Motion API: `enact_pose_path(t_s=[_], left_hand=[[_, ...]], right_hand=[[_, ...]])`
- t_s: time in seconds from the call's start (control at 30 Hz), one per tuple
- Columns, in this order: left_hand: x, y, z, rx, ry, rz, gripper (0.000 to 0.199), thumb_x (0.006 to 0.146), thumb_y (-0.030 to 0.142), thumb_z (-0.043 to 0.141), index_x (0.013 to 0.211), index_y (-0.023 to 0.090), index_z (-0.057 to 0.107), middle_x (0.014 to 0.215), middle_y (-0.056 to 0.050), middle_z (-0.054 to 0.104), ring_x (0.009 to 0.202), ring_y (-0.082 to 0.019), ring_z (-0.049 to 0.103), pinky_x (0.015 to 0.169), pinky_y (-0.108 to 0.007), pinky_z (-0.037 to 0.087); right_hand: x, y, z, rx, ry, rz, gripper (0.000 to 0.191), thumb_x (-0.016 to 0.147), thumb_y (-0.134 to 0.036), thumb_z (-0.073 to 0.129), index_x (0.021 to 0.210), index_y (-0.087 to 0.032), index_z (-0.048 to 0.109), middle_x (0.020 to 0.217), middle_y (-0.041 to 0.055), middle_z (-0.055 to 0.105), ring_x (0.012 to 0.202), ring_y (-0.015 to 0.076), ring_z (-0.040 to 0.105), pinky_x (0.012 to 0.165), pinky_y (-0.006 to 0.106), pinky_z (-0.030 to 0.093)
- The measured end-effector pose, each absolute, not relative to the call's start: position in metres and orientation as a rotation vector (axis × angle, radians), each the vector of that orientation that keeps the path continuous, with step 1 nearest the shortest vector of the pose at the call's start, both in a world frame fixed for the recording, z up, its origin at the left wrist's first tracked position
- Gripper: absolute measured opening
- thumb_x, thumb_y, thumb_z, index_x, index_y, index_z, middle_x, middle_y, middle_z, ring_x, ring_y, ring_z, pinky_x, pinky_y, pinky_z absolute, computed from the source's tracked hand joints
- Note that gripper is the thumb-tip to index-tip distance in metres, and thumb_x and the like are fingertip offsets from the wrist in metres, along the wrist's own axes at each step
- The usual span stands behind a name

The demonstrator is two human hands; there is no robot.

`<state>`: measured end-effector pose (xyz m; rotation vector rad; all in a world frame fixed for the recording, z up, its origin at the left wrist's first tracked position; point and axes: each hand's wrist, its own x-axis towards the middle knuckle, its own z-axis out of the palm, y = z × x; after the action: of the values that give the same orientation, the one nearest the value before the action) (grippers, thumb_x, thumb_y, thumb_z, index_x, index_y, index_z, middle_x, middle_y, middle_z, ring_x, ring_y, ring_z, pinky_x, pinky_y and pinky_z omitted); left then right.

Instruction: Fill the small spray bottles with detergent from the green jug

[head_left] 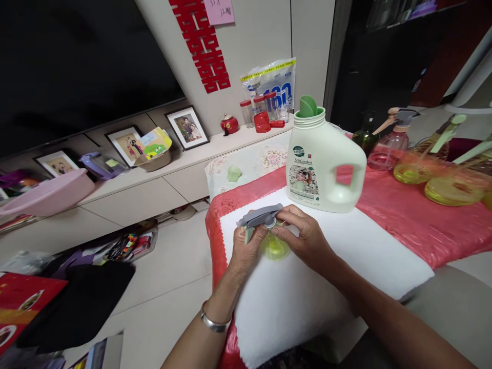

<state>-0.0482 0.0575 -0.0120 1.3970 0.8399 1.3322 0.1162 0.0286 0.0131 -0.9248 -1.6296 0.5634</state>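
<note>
Both hands are at a small spray bottle with a clear yellow-green body (275, 249) and a grey trigger head (261, 215). It stands on a white cloth (292, 302). My left hand (246, 246), with a silver bangle on the wrist, is closed around the trigger head. My right hand (302, 233) pinches the bottle's collar from the other side, thumb and fingertips close to the neck. Just beyond them is a big pale green jug (326, 159) with a handle, its neck uncapped and a green scoop-like piece (308, 106) standing in the mouth.
More spray bottles, a pink one (394, 146) and a yellow one (413, 169) among them, stand on the red plastic cover (395, 205) at right. A green object (233, 174) lies on the flowered cloth. Jars (246, 115) and picture frames (187, 128) line the cabinet.
</note>
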Motion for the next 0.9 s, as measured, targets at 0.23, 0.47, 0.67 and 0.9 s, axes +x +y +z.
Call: enact_pose_path(t_s=[0.23,0.47,0.67,0.9], left_hand=[[-0.036,0.045,-0.007,1.095,0.825,1.386,0.038,0.077,0.044,0.078,0.109,0.025,0.070,0.107,-0.002,0.075,0.103,-0.022,0.067,0.096,-0.037,0.051],[-0.033,0.036,-0.001,1.086,0.802,1.343,0.031,0.086,0.038,0.072,0.114,0.027,0.069,0.116,-0.002,0.072,0.112,-0.020,0.064,0.104,-0.037,0.046],[-0.033,0.035,-0.005,1.183,0.826,1.248,0.045,0.085,0.047,0.070,0.121,0.022,0.063,0.120,-0.008,0.069,0.118,-0.025,0.062,0.104,-0.041,0.045],[-0.036,0.032,-0.009,1.557,1.079,0.930,0.106,0.050,0.027,0.093,0.142,0.024,0.041,0.137,-0.012,0.055,0.128,-0.034,0.051,0.106,-0.049,0.042]], right_hand=[[0.110,0.027,0.013,-0.975,-1.570,0.529,0.027,0.095,-0.042,0.066,0.095,-0.015,0.066,0.093,0.0036,0.056,0.083,0.0105,0.054,0.075,0.020,0.043],[0.111,0.025,0.020,-1.011,-1.605,0.534,0.024,0.093,-0.037,0.064,0.093,-0.013,0.063,0.089,0.0027,0.055,0.083,0.0107,0.050,0.074,0.022,0.038],[0.120,0.025,0.024,-0.978,-1.574,0.618,0.017,0.090,-0.031,0.064,0.090,-0.015,0.065,0.086,0.0002,0.054,0.081,0.0087,0.049,0.073,0.020,0.038],[0.139,0.038,0.015,-0.946,-1.395,0.948,0.030,0.089,-0.042,0.066,0.101,-0.014,0.066,0.096,0.0033,0.061,0.085,0.0138,0.058,0.074,0.022,0.046]])
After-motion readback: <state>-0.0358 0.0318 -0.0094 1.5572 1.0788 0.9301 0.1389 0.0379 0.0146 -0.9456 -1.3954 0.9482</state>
